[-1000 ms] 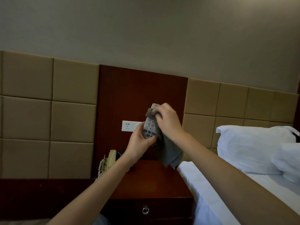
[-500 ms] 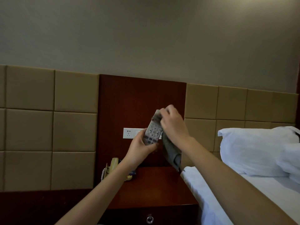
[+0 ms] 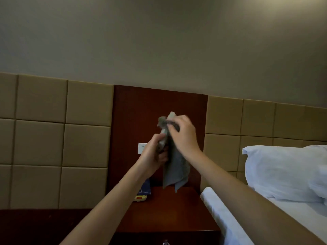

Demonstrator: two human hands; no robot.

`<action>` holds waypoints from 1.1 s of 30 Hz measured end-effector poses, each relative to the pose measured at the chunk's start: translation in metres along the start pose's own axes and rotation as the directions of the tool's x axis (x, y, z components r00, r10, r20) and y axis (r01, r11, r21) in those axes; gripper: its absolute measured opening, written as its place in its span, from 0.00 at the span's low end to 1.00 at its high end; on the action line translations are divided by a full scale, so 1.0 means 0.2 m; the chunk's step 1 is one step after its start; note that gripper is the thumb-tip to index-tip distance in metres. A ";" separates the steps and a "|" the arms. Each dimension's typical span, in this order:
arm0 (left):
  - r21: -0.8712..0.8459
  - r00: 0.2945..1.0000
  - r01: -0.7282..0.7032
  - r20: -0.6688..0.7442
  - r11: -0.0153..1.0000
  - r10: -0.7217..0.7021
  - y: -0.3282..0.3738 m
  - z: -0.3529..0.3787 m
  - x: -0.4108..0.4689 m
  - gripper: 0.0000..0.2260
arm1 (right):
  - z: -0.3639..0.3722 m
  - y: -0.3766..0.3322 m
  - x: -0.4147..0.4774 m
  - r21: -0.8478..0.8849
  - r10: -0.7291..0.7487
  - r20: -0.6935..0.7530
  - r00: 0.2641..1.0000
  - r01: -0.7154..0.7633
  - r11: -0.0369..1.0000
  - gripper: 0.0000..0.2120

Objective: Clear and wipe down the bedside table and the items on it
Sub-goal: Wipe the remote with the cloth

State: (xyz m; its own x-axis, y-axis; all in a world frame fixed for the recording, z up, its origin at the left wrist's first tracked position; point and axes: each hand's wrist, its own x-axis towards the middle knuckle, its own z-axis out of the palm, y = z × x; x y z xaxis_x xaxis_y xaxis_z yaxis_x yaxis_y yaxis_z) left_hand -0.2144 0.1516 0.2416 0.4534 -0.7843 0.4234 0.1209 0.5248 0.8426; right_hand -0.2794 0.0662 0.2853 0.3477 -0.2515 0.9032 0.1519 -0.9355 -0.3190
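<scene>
Remote (image 3: pixel 163 138) clamped in my left hand (image 3: pixel 153 156), right hand (image 3: pixel 183 132) pinching cloth (image 3: pixel 174 167) over its top; hard rub could twist remote loose, drop onto bench (image 3: pixel 177 209).

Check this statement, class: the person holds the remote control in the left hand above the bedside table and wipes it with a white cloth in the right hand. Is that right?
One detail is wrong: the cloth is grey, not white, as the head view shows. The rest stands: the left hand holds the remote control above the bedside table, and the right hand wipes it.
</scene>
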 end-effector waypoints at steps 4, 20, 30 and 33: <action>0.076 0.995 -0.043 -0.083 0.996 0.049 0.04 -0.05 0.01 0.12 | 0.05 -0.05 -0.10 0.045 -0.115 0.080 0.990 0.111 0.993 0.08; -0.365 0.990 0.134 0.080 0.921 -0.113 -0.07 -0.03 -0.01 0.17 | 0.11 -0.05 -0.22 -0.105 -0.102 -0.025 0.994 0.099 0.990 0.08; -0.360 0.941 0.301 0.264 0.883 -0.213 -0.19 -0.05 -0.06 0.13 | -0.02 0.15 -0.12 -0.118 0.080 -0.148 0.986 -0.097 0.988 0.07; -0.367 0.938 0.314 0.261 0.876 -0.227 -0.20 -0.01 -0.03 0.15 | -0.04 0.15 -0.12 -0.130 0.072 -0.145 0.987 -0.091 0.987 0.07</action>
State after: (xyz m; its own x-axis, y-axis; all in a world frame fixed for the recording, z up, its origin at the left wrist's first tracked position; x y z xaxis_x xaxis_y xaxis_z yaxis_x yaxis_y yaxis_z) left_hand -0.2208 0.1369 0.2047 0.1673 -0.9413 0.2933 0.5726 0.3350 0.7483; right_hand -0.2897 0.0422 0.2568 0.2201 -0.3514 0.9100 -0.0021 -0.9330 -0.3598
